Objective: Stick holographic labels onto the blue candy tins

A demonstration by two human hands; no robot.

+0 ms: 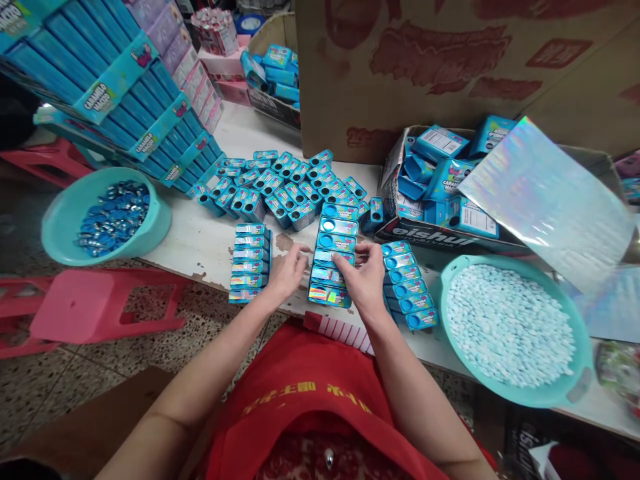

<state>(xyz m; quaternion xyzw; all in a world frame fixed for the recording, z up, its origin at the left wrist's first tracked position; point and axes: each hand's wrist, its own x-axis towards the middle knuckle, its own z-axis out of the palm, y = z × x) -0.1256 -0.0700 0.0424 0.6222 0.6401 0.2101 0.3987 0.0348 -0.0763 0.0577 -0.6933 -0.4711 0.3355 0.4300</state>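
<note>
A column of blue tins (331, 257) stands on the white table (200, 233) in front of me. My right hand (363, 272) rests on the column's right side, thumb on a tin near the middle, fingers curled behind its edge. Just left of the column is my left hand (289, 268), its fingers bent and apart, with nothing visible in it. Another row of tins (249, 263) is at its left, and a third row (409, 287) lies right of my right hand. Many small tins with round holes (285, 183) crowd together behind the middle column.
A teal basin of pale candies (510, 327) sits at the right, a basin of blue and silver pieces (115, 217) at the left. Cartons of tins (445, 237) and a large cardboard box (450, 73) stand behind. Stacked display boxes (115, 100) rise at back left.
</note>
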